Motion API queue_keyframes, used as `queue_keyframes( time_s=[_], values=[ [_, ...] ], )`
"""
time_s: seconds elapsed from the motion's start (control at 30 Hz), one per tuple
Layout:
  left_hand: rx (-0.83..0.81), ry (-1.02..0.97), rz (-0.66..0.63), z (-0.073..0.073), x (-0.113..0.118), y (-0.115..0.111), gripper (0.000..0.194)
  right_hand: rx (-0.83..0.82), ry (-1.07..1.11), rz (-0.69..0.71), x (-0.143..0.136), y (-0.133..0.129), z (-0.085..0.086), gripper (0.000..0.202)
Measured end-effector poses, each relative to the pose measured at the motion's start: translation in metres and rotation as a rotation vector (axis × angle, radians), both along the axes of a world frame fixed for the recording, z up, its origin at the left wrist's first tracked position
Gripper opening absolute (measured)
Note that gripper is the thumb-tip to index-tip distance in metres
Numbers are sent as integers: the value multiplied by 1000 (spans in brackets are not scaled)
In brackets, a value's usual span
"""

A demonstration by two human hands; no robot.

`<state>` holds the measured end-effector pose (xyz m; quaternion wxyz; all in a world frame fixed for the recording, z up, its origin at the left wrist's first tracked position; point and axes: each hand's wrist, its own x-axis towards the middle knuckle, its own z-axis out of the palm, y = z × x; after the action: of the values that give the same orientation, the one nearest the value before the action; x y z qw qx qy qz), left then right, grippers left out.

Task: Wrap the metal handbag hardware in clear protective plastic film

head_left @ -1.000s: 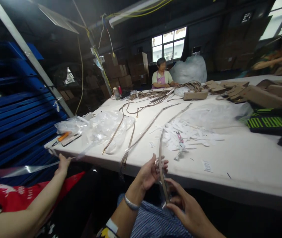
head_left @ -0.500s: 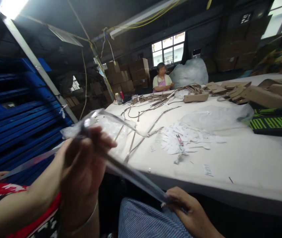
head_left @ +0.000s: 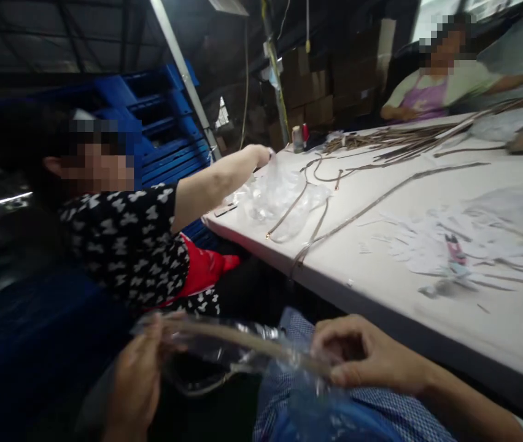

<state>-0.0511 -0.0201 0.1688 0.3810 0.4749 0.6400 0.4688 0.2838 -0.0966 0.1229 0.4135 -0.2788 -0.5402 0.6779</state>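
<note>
A clear plastic sleeve [head_left: 247,344] with a tan strap inside stretches between my two hands above my lap. At its left end, my left hand [head_left: 139,374] grips the plastic, its fingers slightly blurred. The thumb and fingers of my right hand [head_left: 363,356] pinch the right end of the sleeve. Part of the strap hangs in a loop under the sleeve, close to my left hand. Blue checked cloth [head_left: 298,325] and blue plastic [head_left: 335,417] lie below my right hand.
On the white table [head_left: 381,227] are long straps [head_left: 395,190], clear bags [head_left: 271,202], white paper scraps [head_left: 409,245] and pink-handled snips [head_left: 455,248]. One person [head_left: 123,245] reaches across at left; another [head_left: 441,92] sits at the far side.
The view has turned left. My left hand has come down, and the sleeve is now nearly level between my hands. The person at left now reaches onto the table's bags.
</note>
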Motion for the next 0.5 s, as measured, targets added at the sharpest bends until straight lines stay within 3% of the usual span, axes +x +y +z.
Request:
queue_keyframes(
  time_s=[0.07, 0.1, 0.17, 0.23, 0.3, 0.37, 0.5],
  values=[
    [-198, 195, -118, -34, -5, -15, 59, -127, 3, 9, -5, 20, -5, 35],
    [-206, 306, -154, -51, -1, -21, 54, -166, -8, -1, -8, 29, -9, 36],
    [-68, 385, -178, -79, 20, -30, 41, -210, -41, -20, -17, 44, -15, 40],
    [198, 399, -255, -99, 50, -36, 40, -244, -54, 3, -27, 53, -22, 44],
    [319, 386, -427, -109, 78, -37, 57, -262, -56, 20, -36, 57, -29, 49],
    [325, 273, -550, -114, 96, -34, 69, -259, -65, -5, -40, 59, -33, 50],
    [241, 10, -662, -120, 101, -18, 64, -291, -90, -61, -35, 61, -37, 43]
  ],
)
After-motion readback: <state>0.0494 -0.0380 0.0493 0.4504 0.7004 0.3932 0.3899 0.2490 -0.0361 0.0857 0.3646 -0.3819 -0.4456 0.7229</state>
